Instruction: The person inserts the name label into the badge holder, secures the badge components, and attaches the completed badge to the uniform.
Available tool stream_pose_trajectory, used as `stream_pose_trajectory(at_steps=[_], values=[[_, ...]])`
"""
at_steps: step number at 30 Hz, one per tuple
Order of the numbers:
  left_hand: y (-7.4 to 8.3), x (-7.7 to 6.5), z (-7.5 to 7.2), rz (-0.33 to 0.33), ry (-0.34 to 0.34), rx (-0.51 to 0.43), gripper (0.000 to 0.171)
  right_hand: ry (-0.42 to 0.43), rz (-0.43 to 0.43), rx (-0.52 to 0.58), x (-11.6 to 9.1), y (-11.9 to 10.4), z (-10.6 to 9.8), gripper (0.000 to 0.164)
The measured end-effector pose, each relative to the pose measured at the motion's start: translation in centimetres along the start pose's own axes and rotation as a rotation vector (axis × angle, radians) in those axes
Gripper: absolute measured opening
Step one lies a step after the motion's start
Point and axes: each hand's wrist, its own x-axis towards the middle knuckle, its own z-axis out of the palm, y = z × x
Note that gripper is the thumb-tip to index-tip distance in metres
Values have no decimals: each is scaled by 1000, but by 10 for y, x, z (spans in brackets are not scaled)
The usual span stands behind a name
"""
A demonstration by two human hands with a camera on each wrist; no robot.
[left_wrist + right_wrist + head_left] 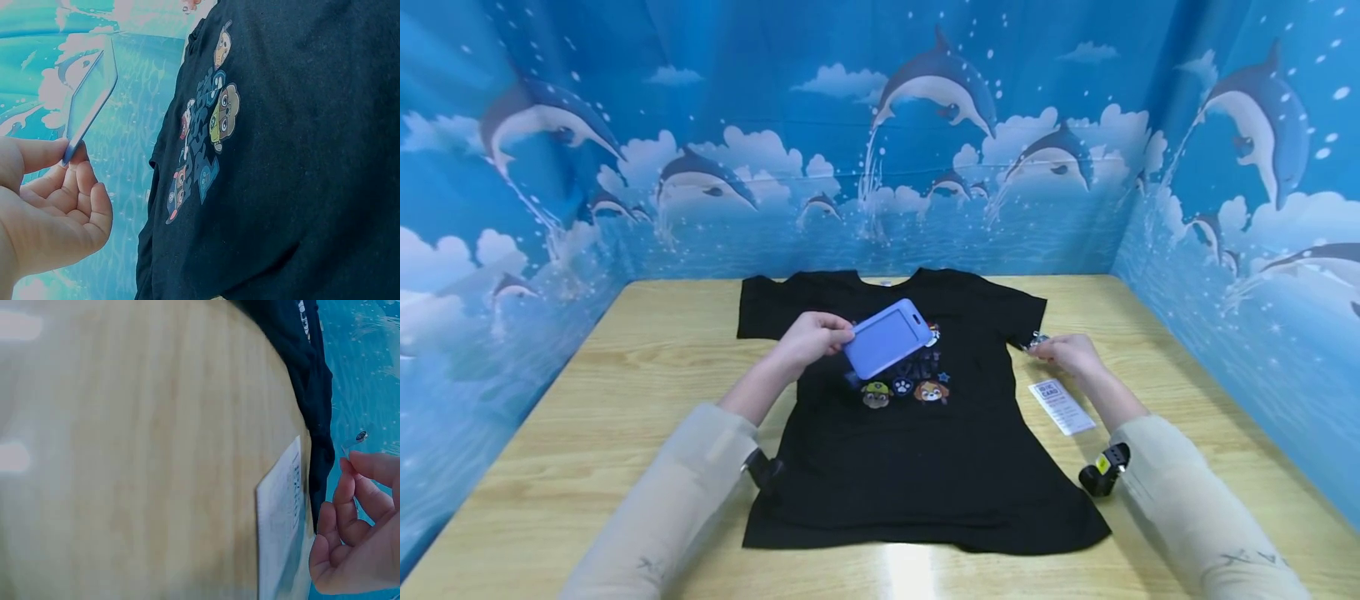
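Observation:
Between thumb and fingers my left hand (808,337) pinches a periwinkle-blue card holder (886,343) by its lower left corner. The holder is tilted, above the chest print of a black T-shirt (910,467) spread on the table. It appears nearly edge-on in the left wrist view, its corner between thumb and forefinger. Beside the shirt's right sleeve, my right hand (1075,357) pinches a small badge clip (1038,338). Its clear strap and round metal snap (361,435) stick out past the fingertips. Below that hand lies a white printed card (1063,407).
The pale wooden table (647,400) extends around the shirt on all sides. Blue dolphin-print curtains (760,200) hang along the back and both sides. A black wrist camera (1103,471) sits at the right cuff, another wrist camera (763,468) at the left.

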Motion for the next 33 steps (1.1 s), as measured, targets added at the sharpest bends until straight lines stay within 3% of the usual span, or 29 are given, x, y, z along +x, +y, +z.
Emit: stream_pose_trajectory(at_steps=[19,33], values=[[2,1,2,-5,-12,7,21,-44,50,-107,5,5,8,12],[-1,3,3,-10,-15,10,22,-50,20,-228,3,6,4,24]])
